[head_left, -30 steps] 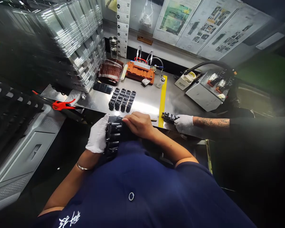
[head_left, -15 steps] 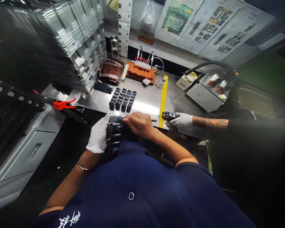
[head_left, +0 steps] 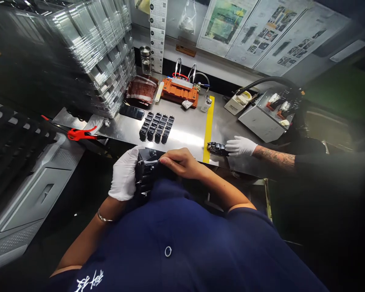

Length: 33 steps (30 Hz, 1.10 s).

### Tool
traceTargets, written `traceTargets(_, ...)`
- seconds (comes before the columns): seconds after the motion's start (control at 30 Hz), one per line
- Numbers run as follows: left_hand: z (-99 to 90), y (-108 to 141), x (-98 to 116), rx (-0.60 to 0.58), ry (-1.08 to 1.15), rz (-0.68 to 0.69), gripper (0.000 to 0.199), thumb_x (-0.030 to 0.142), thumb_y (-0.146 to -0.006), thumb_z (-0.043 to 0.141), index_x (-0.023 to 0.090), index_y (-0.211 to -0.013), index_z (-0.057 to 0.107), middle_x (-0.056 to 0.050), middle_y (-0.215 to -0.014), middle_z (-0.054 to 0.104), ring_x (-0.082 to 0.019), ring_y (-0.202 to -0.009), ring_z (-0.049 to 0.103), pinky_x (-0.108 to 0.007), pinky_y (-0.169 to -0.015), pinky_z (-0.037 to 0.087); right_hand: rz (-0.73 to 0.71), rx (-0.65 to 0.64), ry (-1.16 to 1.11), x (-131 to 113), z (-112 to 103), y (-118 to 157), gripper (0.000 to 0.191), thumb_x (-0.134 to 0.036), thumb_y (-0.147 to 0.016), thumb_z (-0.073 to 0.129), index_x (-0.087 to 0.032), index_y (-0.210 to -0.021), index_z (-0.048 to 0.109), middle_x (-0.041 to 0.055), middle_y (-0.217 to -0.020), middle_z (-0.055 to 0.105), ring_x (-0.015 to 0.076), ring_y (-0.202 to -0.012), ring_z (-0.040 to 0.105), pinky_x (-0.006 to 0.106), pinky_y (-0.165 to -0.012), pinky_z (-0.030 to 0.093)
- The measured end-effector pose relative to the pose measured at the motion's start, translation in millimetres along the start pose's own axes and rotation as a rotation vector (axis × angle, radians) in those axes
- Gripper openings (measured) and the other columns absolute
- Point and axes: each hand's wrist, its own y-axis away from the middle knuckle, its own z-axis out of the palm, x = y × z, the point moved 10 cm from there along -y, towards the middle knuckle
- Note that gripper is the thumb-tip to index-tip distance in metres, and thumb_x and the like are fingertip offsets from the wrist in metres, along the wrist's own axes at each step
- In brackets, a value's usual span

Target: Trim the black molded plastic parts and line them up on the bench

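My left hand (head_left: pixel 123 175), in a white glove, is wrapped round the left side of a black ribbed plastic part (head_left: pixel 146 167) held in front of my chest. The bare right hand (head_left: pixel 182 162) is closed in a pinch at the part's upper right edge. A thin light sliver shows by its fingertips; I cannot make out what it is. Beyond my hands, several black moulded pieces (head_left: pixel 157 127) stand in rows on the metal table (head_left: pixel 188 132).
A co-worker's gloved hand (head_left: pixel 241 146) lies by another black part (head_left: pixel 216 148) near yellow tape (head_left: pixel 209 125). Behind are an orange fixture (head_left: pixel 180 92), a phone (head_left: pixel 132 112) and a grey box device (head_left: pixel 263 119). Clear trays (head_left: pixel 94 52) are stacked left, near a red air gun (head_left: pixel 82 133).
My right hand has turned and shifted slightly right and down; the thin stick seen behind it earlier is hidden. The black part has tilted. The co-worker's fingers have opened and drawn right.
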Motion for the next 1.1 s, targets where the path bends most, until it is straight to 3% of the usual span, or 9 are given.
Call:
traceTargets(0.13, -4.0, 2, 8, 0.013, -0.047, 0.082, 0.031, 0.045, -0.071, 0.084, 0.021, -0.09, 0.079, -0.003, -0.09, 0.078, -0.026, -0.086, 0.071, -0.034, -0.066, 0.057, 0.001, 0.049, 0.061, -6, -6, 3, 0.045, -0.045, -0.104, 0.04, -0.014, -0.088, 0.068, 0.0055, -0.075, 0.068, 0.0108, -0.069, 0.059, 0.022, -0.067, 0.044)
traceTargets(0.33, -4.5, 9, 23, 0.026, -0.194, 0.253, 0.035, 0.052, -0.074, 0.081, 0.024, -0.096, 0.079, -0.005, -0.102, 0.078, -0.033, -0.105, 0.069, -0.047, -0.09, 0.057, 0.091, -0.133, -0.087, -7, 3, 8, 0.055, -0.052, -0.103, 0.037, -0.013, -0.07, 0.058, -0.0018, -0.062, 0.049, 0.0067, -0.057, 0.038, 0.021, -0.057, 0.034)
traceTargets(0.43, -4.0, 15, 23, 0.043, -0.194, 0.264, 0.039, 0.051, -0.07, 0.084, 0.023, -0.097, 0.078, -0.007, -0.106, 0.077, -0.03, -0.1, 0.07, -0.046, -0.092, 0.056, 0.125, -0.211, -0.202, -4, 7, 13, 0.056, -0.056, -0.101, 0.039, -0.012, -0.072, 0.058, -0.0026, -0.062, 0.046, 0.0064, -0.057, 0.037, 0.021, -0.055, 0.033)
traceTargets(0.53, -2.7, 17, 17, 0.034, -0.155, 0.247, 0.05, 0.052, -0.065, 0.087, 0.022, -0.103, 0.076, -0.006, -0.095, 0.077, -0.025, -0.084, 0.072, -0.04, -0.08, 0.059, 0.158, -0.289, -0.339, 0, 11, 19, 0.058, -0.06, -0.098, 0.044, -0.011, -0.071, 0.059, -0.0029, -0.06, 0.046, 0.0062, -0.056, 0.037, 0.021, -0.054, 0.033)
traceTargets(0.67, -0.1, 16, 14, 0.025, -0.144, 0.248, 0.055, 0.053, -0.061, 0.088, 0.019, -0.103, 0.076, -0.005, -0.083, 0.076, -0.022, -0.074, 0.071, -0.034, -0.072, 0.058, 0.11, -0.431, -0.487, -4, 22, 29, 0.063, -0.068, -0.094, 0.045, -0.01, -0.077, 0.066, 0.0032, -0.066, 0.06, 0.0089, -0.059, 0.051, 0.022, -0.056, 0.04)
traceTargets(0.77, 1.1, 14, 18, 0.031, -0.137, 0.293, 0.052, 0.053, -0.065, 0.087, 0.019, -0.102, 0.076, -0.007, -0.093, 0.078, -0.023, -0.084, 0.072, -0.035, -0.082, 0.058, 0.009, -0.268, -0.39, -6, 12, 27, 0.065, -0.071, -0.093, 0.043, -0.012, -0.079, 0.066, 0.0063, -0.069, 0.065, 0.0108, -0.062, 0.057, 0.023, -0.059, 0.043)
traceTargets(0.9, 7.4, 11, 18, 0.029, -0.189, 0.329, 0.051, 0.054, -0.07, 0.083, 0.018, -0.104, 0.075, -0.009, -0.106, 0.077, -0.024, -0.093, 0.072, -0.038, -0.089, 0.056, -0.091, 0.064, 0.073, -8, -7, 28, 0.065, -0.076, -0.087, 0.049, -0.016, -0.067, 0.059, 0.0016, -0.06, 0.055, 0.0105, -0.057, 0.049, 0.024, -0.053, 0.032)
traceTargets(1.0, 21.6, 8, 13, -0.003, -0.235, 0.318, 0.054, 0.056, -0.069, 0.082, 0.016, -0.105, 0.075, -0.011, -0.106, 0.077, -0.025, -0.094, 0.072, -0.038, -0.088, 0.057, -0.142, 0.094, 0.265, -13, -10, 35, 0.066, -0.073, -0.09, 0.047, -0.018, -0.055, 0.046, -0.0016, -0.055, 0.045, 0.0091, -0.053, 0.041, 0.025, -0.051, 0.025)
traceTargets(1.1, 43.5, 4, 5, -0.06, -0.281, 0.293, 0.057, 0.057, -0.069, 0.082, 0.014, -0.105, 0.075, -0.011, -0.103, 0.077, -0.025, -0.094, 0.072, -0.037, -0.088, 0.056, -0.165, 0.085, 0.31, -13, -21, 46, 0.065, -0.067, -0.094, 0.048, -0.018, -0.052, 0.04, -0.003, -0.052, 0.04, 0.0083, -0.052, 0.039, 0.025, -0.052, 0.024)
